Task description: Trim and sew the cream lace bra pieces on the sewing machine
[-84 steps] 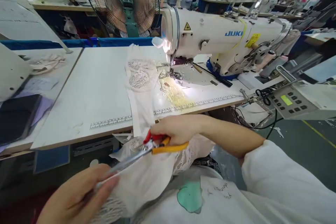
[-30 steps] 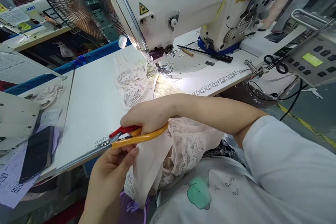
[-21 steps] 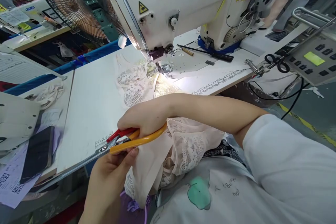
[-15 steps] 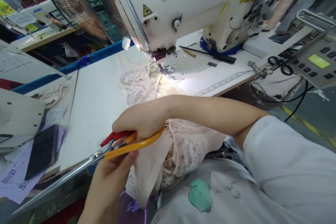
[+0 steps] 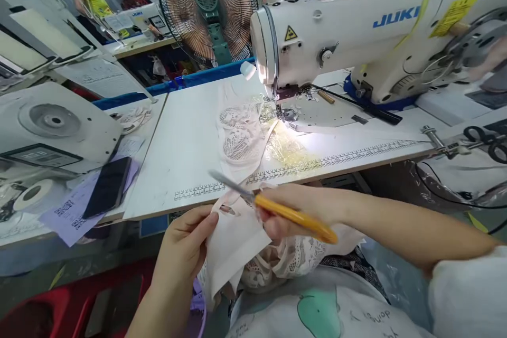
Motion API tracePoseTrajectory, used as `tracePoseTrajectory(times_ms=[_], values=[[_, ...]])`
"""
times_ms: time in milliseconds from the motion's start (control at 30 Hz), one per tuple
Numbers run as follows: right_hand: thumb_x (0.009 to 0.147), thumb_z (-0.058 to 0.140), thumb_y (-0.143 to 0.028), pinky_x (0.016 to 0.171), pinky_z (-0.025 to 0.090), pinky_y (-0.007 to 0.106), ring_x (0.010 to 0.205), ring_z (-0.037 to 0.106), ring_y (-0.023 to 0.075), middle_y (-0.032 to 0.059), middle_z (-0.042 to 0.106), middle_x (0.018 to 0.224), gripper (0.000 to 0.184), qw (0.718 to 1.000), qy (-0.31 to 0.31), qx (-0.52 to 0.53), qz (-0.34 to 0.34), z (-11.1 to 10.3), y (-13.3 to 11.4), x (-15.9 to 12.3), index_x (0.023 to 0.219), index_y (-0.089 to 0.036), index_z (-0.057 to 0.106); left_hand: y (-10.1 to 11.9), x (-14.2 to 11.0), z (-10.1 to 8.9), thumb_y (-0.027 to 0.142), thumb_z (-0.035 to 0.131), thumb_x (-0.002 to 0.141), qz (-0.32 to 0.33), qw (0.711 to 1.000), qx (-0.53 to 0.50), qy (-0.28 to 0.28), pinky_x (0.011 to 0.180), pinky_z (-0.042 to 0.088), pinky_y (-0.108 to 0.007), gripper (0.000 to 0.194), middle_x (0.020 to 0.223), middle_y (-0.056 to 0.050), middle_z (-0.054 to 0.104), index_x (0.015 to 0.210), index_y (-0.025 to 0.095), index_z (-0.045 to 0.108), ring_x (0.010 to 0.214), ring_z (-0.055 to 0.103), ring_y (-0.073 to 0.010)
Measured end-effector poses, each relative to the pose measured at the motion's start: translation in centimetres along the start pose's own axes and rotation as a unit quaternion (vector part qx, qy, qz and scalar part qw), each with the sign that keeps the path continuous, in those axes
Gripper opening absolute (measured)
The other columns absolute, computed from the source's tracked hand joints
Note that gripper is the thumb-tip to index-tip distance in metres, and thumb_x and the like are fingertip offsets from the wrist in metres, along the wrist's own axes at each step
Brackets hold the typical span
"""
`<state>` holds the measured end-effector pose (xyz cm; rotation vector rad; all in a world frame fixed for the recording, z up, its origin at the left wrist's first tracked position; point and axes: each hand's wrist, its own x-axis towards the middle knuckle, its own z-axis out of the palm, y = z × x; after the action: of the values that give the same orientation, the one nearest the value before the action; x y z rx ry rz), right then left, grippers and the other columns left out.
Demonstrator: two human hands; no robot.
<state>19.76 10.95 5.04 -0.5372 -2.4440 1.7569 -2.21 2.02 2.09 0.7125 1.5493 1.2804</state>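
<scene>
My left hand pinches the edge of a pale pink lace garment, which looks like a bra, between thumb and fingers. My right hand is closed on orange-handled scissors, their blades pointing up and left over the strap. The right fingertips lie against the same cloth; whether they also grip it I cannot tell. Over my lap the garment's lace part hangs in folds. A further pale lace piece lies flat on the table beneath the sewing machine's needle, with a thin strap running toward my hands.
A white sewing machine stands behind the table, whose front edge carries a printed ruler. A black phone rests on papers at left, near another machine. A fan stands behind; a person in yellow is far back.
The scissors have swung from pointing down-left to up-left, in my right hand alone. My left hand has left them and now holds the cloth. The view has shifted left.
</scene>
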Motion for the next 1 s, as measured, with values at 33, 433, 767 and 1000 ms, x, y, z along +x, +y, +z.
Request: tracePoseTrajectory(times_ms=[33, 433, 767, 1000], values=[[0.085, 0.051, -0.049, 0.053, 0.034, 0.024, 0.058, 0.045, 0.0115, -0.0024, 0.05, 0.067, 0.031, 0.999, -0.03, -0.023, 0.029, 0.3, 0.0, -0.6, 0.077, -0.019, 0.046, -0.1, 0.1, -0.1, 0.042, 0.086, 0.046, 0.004, 1.0, 0.002, 0.0, 0.044, 0.042, -0.02, 0.033, 0.058, -0.004, 0.068, 0.066, 0.019, 0.074, 0.053, 0.058, -0.0144], [0.084, 0.043, -0.066, 0.049, 0.029, 0.024, 0.055, 0.041, 0.0118, 0.0021, 0.053, 0.067, 0.05, 0.983, -0.005, -0.15, 0.105, 2.0, -0.6, -1.0, 0.072, -0.018, 0.052, 0.8, -1.0, 0.9, 0.036, 0.084, 0.047, 0.016, 1.0, 0.015, 0.001, 0.047, 0.04, -0.02, 0.025, 0.054, -0.001, 0.063, 0.058, 0.018, 0.071, 0.052, 0.051, -0.0111], [0.073, 0.055, -0.072, 0.044, 0.03, 0.025, 0.047, 0.041, 0.0123, 0.001, 0.051, 0.058, 0.054, 0.978, 0.022, -0.173, 0.115, 2.3, -0.6, -0.1, 0.064, -0.019, 0.053, 1.5, -1.6, 1.6, 0.037, 0.083, 0.049, 0.007, 1.0, 0.014, -0.026, 0.044, 0.034, -0.02, 0.026, 0.048, 0.0, 0.057, 0.053, 0.016, 0.066, 0.047, 0.045, -0.0098], [0.076, 0.057, -0.065, 0.048, 0.034, 0.027, 0.052, 0.046, 0.0152, 0.0016, 0.052, 0.062, 0.047, 0.973, 0.013, -0.166, 0.16, 2.4, -0.8, 0.4, 0.065, -0.02, 0.048, 1.6, -1.5, 1.5, 0.039, 0.083, 0.051, 0.007, 0.999, 0.015, -0.03, 0.043, 0.032, -0.02, 0.028, 0.048, 0.001, 0.055, 0.055, 0.016, 0.067, 0.046, 0.042, -0.0086]])
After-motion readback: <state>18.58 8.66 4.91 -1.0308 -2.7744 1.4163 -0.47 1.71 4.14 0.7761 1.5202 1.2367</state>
